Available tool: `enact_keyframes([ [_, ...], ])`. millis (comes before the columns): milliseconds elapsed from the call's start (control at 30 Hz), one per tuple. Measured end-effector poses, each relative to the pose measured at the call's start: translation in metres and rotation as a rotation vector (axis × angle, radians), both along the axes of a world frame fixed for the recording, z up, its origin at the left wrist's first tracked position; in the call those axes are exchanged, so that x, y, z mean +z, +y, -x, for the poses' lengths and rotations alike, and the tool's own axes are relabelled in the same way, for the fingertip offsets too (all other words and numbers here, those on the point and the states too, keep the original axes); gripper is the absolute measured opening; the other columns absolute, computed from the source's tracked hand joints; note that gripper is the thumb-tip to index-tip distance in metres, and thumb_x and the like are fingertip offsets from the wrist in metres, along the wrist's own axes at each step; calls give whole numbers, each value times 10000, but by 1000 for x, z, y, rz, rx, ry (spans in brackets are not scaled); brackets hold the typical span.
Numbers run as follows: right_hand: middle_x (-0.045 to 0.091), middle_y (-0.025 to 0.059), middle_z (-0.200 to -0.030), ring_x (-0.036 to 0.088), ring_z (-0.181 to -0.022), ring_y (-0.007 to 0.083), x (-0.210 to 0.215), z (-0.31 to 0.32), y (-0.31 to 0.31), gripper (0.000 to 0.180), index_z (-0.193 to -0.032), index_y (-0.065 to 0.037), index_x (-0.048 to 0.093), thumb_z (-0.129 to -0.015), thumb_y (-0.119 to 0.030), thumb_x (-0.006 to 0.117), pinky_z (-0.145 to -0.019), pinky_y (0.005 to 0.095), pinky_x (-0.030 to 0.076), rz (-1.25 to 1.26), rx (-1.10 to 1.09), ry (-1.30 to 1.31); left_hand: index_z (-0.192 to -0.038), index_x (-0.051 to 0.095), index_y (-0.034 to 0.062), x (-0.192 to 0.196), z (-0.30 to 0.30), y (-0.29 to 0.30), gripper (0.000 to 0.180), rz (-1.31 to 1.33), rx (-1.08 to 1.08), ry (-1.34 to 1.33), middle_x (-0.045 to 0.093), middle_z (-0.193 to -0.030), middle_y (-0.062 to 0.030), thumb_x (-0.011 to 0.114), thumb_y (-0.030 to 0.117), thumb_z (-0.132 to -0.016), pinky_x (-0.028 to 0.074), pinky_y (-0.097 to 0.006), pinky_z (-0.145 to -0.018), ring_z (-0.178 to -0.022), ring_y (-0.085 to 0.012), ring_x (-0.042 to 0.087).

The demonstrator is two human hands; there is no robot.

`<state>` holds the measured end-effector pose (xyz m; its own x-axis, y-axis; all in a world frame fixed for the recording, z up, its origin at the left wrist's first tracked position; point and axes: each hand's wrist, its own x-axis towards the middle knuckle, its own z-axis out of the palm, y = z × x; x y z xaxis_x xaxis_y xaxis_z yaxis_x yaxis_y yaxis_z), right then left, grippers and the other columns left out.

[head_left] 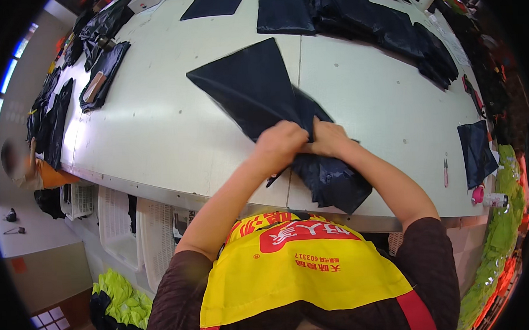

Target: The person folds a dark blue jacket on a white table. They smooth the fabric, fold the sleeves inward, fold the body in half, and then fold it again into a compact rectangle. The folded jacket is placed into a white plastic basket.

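Note:
A dark navy sheet of fabric fans out over the table in front of me, its far corner slightly blurred. My left hand is closed on its near edge. Right beside it, my right hand grips the same fabric, thumb raised and fingers curled. The two hands touch or nearly touch. Below them a crumpled dark bundle bunches toward the table's front edge; whether it is one piece with the sheet I cannot tell.
Folded dark pieces line the far side of the white table. Small scissors or snips, a dark folded piece and a bottle lie at right. White baskets stand below the left edge. Another person is at far left.

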<state>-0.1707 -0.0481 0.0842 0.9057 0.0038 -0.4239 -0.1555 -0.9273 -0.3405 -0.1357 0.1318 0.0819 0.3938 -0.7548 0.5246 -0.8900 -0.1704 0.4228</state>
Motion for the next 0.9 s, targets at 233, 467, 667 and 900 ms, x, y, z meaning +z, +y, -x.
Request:
enact_keyframes([
  [233, 591, 222, -1153, 568, -1106, 320, 1, 20, -14, 815, -1294, 90, 389, -682, -304, 757, -897, 366, 477, -1058, -394, -165, -1239, 499, 11, -16, 35, 55, 630, 116, 168, -191, 528, -1220, -169, 765, 117, -677, 388, -418, -946, -1125, -328, 502],
  [467, 600, 173, -1126, 657, -915, 252, 15, 38, -9, 642, -1290, 63, 411, -802, -220, 716, -806, 320, 558, -1710, -825, 60, -1426, 193, -11, -80, 39, 43, 964, 52, 477, 466, 318, -1413, -222, 760, 96, -654, 292, -390, -1065, -1304, -347, 344],
  [667, 634, 183, -1051, 660, -874, 306, -7, 44, -16, 487, -1200, 68, 486, -861, -250, 632, -749, 364, 550, -1833, -720, -78, -841, 596, 43, -36, 36, 10, 167, -176, 410, 280, 591, -808, -160, 644, 145, -718, 464, -439, -692, -790, -364, 573],
  [900, 636, 199, -1017, 653, -843, 339, -15, 54, -16, 444, -1157, 69, 503, -875, -258, 601, -731, 394, 541, -1651, -679, -215, -838, 538, 13, 5, 74, 42, 213, -419, 173, 202, 564, -792, -143, 634, 72, -658, 471, -432, -668, -738, -349, 571],
])
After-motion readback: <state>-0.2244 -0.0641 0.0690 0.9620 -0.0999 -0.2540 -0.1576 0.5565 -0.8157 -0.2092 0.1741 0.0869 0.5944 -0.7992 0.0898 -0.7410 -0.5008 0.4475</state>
